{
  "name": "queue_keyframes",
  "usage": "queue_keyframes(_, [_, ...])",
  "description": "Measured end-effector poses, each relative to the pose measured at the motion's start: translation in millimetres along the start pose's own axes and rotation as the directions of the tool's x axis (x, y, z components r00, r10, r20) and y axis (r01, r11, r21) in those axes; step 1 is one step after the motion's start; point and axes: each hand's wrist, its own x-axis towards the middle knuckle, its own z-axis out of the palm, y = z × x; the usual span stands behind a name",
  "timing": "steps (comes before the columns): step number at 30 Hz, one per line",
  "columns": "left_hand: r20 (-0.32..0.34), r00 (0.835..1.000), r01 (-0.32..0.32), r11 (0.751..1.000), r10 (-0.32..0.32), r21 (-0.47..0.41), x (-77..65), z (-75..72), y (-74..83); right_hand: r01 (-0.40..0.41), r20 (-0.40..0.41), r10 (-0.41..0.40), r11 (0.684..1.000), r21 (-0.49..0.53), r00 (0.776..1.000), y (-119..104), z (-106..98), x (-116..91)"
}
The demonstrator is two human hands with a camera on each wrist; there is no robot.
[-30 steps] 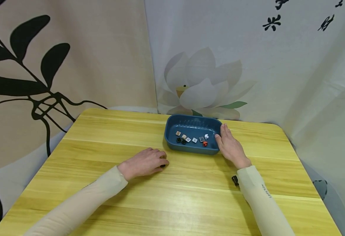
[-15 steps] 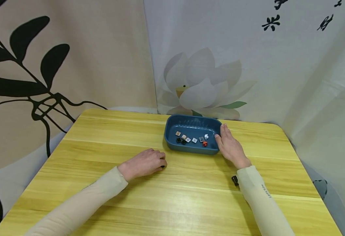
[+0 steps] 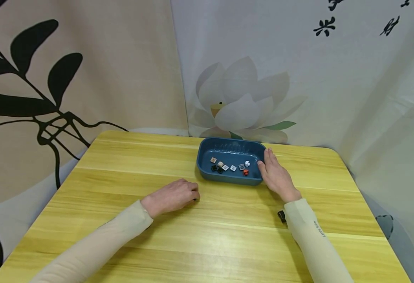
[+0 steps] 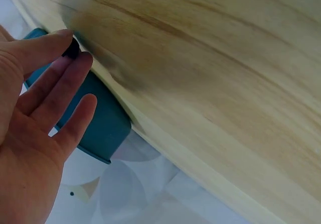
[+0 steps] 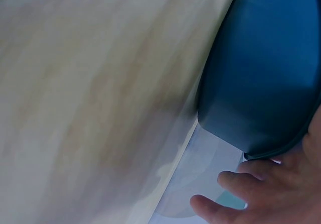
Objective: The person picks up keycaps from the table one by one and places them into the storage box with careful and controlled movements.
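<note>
My left hand [image 3: 175, 195] is low over the table, left of and nearer than the tray. Its thumb and fingers pinch a small dark piece [image 4: 73, 48], mostly hidden by the fingertips; its exact kind cannot be told. My right hand [image 3: 277, 175] holds the right end of the blue rectangular tray [image 3: 228, 179], thumb over the rim and fingers along the outside. Inside the tray lie several small dice-like pieces: white pieces [image 3: 233, 168], beige pieces [image 3: 213, 160], black pieces [image 3: 214, 168] and a red piece [image 3: 246, 172].
The wooden table [image 3: 207, 243] extends around both hands. A small black block [image 3: 282, 216] shows beside the right sleeve [image 3: 309, 232]. A printed curtain [image 3: 136, 70] hangs right behind the table's far edge, close to the tray.
The left hand's fingers have drawn in slightly to the left and closed around the small dark piece, which is now more hidden. The right hand and tray have stayed put.
</note>
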Motion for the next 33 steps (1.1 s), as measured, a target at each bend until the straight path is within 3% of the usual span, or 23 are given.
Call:
queue_keyframes(13, [-0.113,0.991,-0.063,0.996,0.069,0.059,12.0,-13.6,3.9,-0.003,-0.004,0.003,1.000,0.003,1.000,0.5,-0.2,0.3])
queue_keyframes(20, [-0.166,0.979,-0.093,0.984,0.118,0.149,25.8,-27.3,10.5,0.001,-0.012,-0.001,1.000,0.007,1.000,0.5,-0.3,-0.2])
queue_keyframes(24, [-0.198,0.974,-0.083,0.986,0.111,0.144,37.0,-32.2,13.3,-0.003,-0.008,0.003,1.000,0.007,1.000,0.6,0.1,0.1])
queue_keyframes(33, [-0.262,0.965,-0.022,0.999,0.029,0.029,64.8,-40.0,10.3,-0.004,-0.009,0.004,1.000,0.004,1.000,0.6,0.8,0.5])
